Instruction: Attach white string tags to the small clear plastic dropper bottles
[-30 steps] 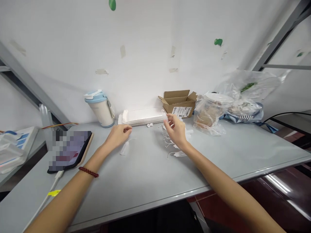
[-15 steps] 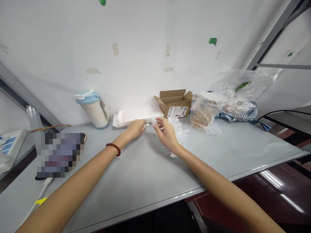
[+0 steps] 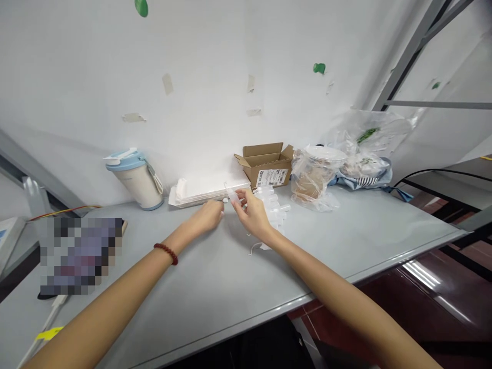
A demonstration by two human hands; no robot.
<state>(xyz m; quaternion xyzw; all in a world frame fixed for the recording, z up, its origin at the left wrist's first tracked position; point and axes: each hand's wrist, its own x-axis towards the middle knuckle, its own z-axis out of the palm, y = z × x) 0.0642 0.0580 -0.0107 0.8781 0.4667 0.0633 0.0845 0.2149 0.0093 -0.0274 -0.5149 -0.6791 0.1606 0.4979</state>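
Note:
My right hand (image 3: 251, 212) pinches a small translucent plastic piece (image 3: 232, 195) between thumb and fingers, its upper end tilted to the left. Just left of it, my left hand (image 3: 210, 215) is closed, knuckles up. A small white tip (image 3: 225, 200) shows beside its fingers; what the hand grips is mostly hidden. The hands are close but apart, above the grey table. Behind and under my right wrist lies a group of several translucent plastic pieces (image 3: 269, 200). A thin white strip (image 3: 251, 248) curls on the table near that wrist.
Flat white boxes (image 3: 211, 192) lie along the wall. An open cardboard box (image 3: 269, 169) stands right of them, then a plastic-wrapped container (image 3: 313, 177) and bags (image 3: 365, 164). At left are a tumbler (image 3: 136, 179) and a pixelated device (image 3: 82, 256) with a cable (image 3: 46, 323).
The view has swung right, so the scene sits farther left. My left hand has dropped slightly towards me. The translucent piece in my right hand leans more to the left.

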